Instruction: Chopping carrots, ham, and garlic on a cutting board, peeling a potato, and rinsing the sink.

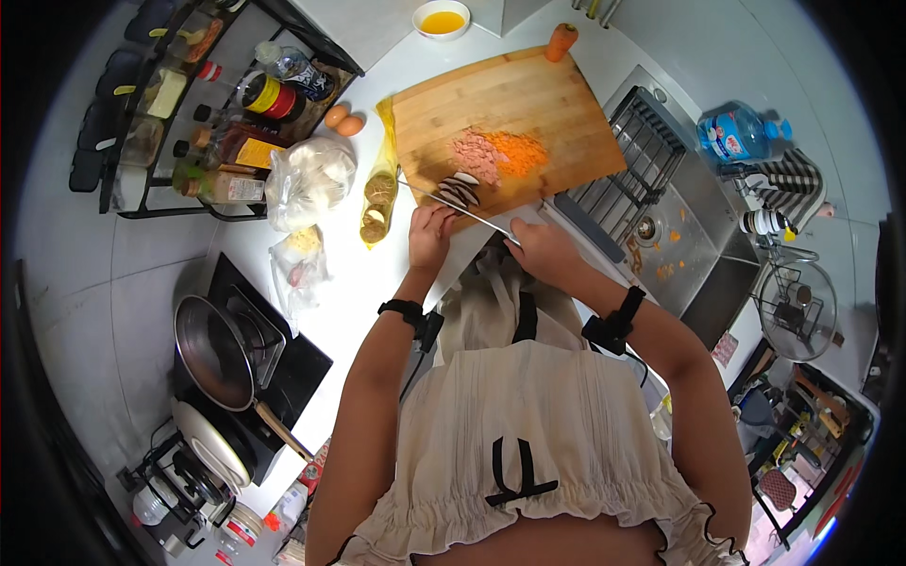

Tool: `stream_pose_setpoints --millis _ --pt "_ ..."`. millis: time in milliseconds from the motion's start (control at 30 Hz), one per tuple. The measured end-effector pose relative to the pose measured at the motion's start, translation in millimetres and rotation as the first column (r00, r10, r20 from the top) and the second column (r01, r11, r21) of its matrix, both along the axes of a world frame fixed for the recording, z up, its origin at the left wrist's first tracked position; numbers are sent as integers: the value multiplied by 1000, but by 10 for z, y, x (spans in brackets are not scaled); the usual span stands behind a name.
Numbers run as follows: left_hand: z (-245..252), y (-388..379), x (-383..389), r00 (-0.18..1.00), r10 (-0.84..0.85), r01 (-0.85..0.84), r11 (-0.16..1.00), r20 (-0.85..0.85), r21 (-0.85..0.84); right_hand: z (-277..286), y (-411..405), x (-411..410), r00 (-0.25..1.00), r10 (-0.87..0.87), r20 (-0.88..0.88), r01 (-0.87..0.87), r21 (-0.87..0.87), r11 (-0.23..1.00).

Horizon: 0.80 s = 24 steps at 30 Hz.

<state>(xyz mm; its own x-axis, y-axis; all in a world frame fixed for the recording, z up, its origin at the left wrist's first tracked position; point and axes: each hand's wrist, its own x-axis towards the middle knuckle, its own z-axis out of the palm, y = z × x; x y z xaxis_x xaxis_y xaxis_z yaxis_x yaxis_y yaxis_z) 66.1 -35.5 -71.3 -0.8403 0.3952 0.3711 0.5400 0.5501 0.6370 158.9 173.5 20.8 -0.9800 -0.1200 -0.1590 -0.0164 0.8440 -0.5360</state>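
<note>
My right hand (543, 249) grips the handle of a kitchen knife (463, 209), its thin blade slanting up to the left across the near edge of a bamboo cutting board (439, 99). Dark-capped, pale-fleshed mushroom slices (459, 189) lie along the blade's far side. Close against the near side, my left hand (430, 233) has its fingers curled down on the mushroom, most of which they hide. Beyond the slices sit a heap of diced pink meat (478, 152) and, touching it, a heap of chopped carrot (524, 153).
At the board's far corner stands a carrot piece (561, 42); a bowl of yellow liquid (442, 20) is behind. Left are two eggs (344, 121), a yellow net bag (380, 191), plastic bags (308, 180) and a frying pan (214, 352). A sink (679, 262) lies right.
</note>
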Motion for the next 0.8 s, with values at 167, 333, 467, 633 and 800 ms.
stream_pose_setpoints --millis 167,333,467,633,800 --pt "-51 6 9 1000 19 -20 1000 -23 -20 32 -21 37 999 12 40 -13 22 1000" --pt "-46 5 -12 1000 -1 0 999 -19 -39 89 -27 80 997 0 78 -3 41 999" --pt "-44 -10 -13 1000 2 -2 999 -18 -35 135 0 142 993 -1 117 -5 50 999" --pt "-73 -36 -39 1000 -6 6 1000 -28 -7 133 -48 87 988 22 154 -33 70 997" --pt "-81 -25 -53 1000 -4 4 1000 15 -12 -122 -144 -49 996 6 88 -7 14 1000"
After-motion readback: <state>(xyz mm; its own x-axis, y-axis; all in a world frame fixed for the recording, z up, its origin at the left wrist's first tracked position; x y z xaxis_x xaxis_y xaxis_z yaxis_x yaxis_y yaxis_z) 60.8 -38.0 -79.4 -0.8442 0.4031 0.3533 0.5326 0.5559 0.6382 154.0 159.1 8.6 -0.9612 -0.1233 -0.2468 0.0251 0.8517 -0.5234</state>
